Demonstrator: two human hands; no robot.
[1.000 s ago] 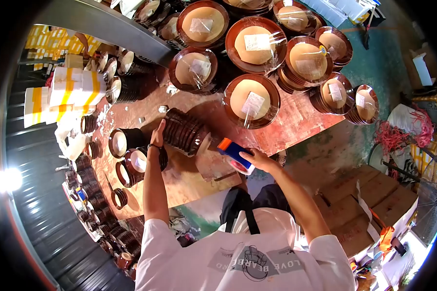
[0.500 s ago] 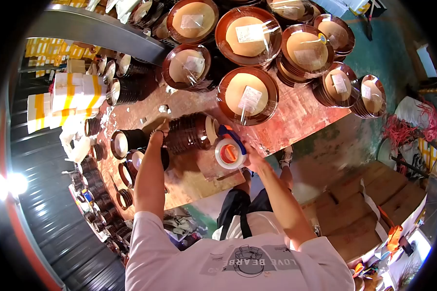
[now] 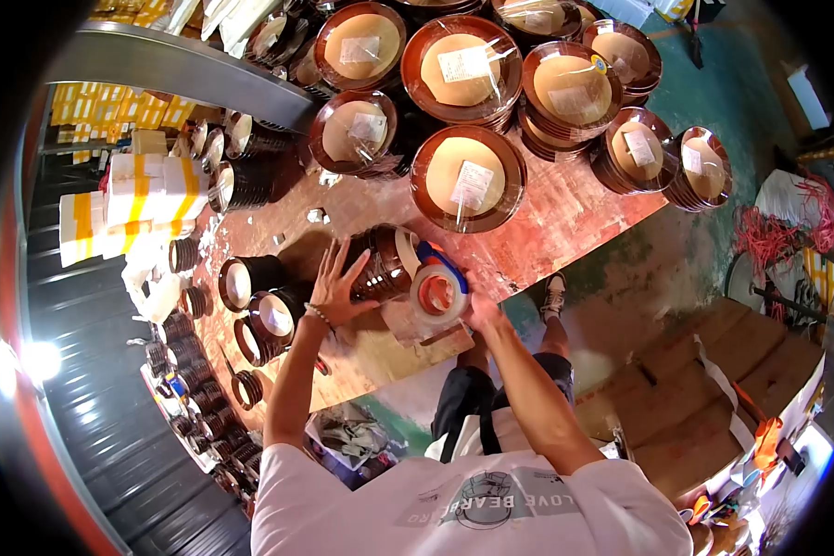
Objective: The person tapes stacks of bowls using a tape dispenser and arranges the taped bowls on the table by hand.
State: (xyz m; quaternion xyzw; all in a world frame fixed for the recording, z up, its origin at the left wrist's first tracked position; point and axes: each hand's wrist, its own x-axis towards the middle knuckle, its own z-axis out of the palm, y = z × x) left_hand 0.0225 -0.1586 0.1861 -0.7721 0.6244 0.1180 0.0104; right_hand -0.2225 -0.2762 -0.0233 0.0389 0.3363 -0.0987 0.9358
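A stack of dark brown dishes [image 3: 377,263] lies on its side on the wooden table [image 3: 343,369]. Over its left part rests my left hand [image 3: 339,289], fingers spread, a bracelet at the wrist. My right hand [image 3: 478,306] is wrapped round a blue tape dispenser [image 3: 456,264] with a roll of clear tape [image 3: 438,295], held against the right end of the stack. Part of the right fingers is hidden behind the dispenser. Left of my left hand are more dish stacks [image 3: 267,316] with pale round inserts.
Wrapped stacks of brown plates [image 3: 468,181] stand along the far side of the table. White boxes with yellow tape [image 3: 139,199] are at the left, below a metal beam [image 3: 195,69]. Flattened cardboard [image 3: 695,389] lies at the lower right.
My left hand has moved from the stack's far left end onto its side, fingers spreading. The tape dispenser has turned its roll upward and come against the stack's right end.
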